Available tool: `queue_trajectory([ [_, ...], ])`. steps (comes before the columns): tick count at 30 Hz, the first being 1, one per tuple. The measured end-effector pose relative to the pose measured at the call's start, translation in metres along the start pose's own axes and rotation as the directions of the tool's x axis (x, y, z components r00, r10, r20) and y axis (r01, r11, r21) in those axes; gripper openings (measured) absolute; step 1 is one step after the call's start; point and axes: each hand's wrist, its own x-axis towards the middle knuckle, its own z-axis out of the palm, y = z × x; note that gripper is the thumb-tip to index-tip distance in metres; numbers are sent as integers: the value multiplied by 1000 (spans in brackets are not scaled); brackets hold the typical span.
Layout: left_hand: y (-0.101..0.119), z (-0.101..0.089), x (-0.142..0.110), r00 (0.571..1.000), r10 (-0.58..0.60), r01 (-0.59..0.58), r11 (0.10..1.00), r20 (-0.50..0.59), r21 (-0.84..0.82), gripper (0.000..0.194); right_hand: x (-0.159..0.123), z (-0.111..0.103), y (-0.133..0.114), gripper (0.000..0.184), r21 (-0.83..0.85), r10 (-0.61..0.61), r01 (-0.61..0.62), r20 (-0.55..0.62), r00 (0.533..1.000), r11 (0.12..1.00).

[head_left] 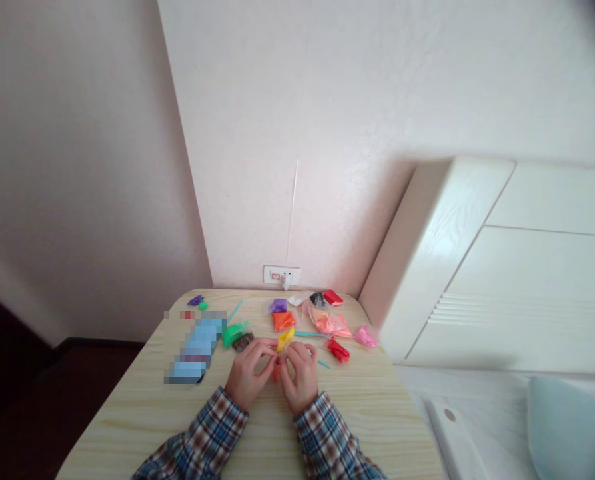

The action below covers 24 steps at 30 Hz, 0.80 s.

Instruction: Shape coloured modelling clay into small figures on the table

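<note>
My left hand (250, 372) and my right hand (300, 375) meet over the table's middle, fingers bent into a pinch. Between their fingertips is a small yellow clay packet (286, 338) with clear plastic about it. A small red-orange piece (276, 371) shows between my thumbs; whether it is held or lies on the table I cannot tell. Beside my left fingers lie a dark brown clay packet (242, 342) and a green one (233, 333). A red packet (338, 349) and a thin blue-green stick (324, 364) lie to the right of my right hand.
On the wooden table (257, 447) a blurred-out phone-like slab (198, 350) lies at left. Farther back are an orange packet (283, 321), a purple packet (278, 305), a pink packet (366, 336) and several others. A wall socket (282, 275) is behind; a white headboard-like panel (427, 267) stands right.
</note>
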Motion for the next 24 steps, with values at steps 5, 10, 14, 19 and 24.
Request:
queue_trajectory([
  [5, 1, 0, -1, 1000, -9, 8, 999, -24, -37, 12, 0, 0, 5, 17, 22, -20, 20, 24, 1000, 1000],
  [10, -2, 0, -1, 1000, -19, 18, 999, -22, -49, 12, 2, 0, 6, 19, 82, -22, 19, 40, 999, 996],
  [14, -4, 2, -1, 1000, 8, -8, 1000, -27, -12, 11, 1, 1, 5, 19, 72, 22, -24, 39, 999, 997],
  [19, 2, 2, 0, 996, 71, -71, 998, -46, 2, 13, -3, 0, 4, 15, 26, 32, -33, 43, 999, 999],
  [24, 6, 2, -2, 993, 93, -93, 996, -66, 10, 16, -6, 3, 11, 19, -12, -15, 15, 13, 1000, 1000],
])
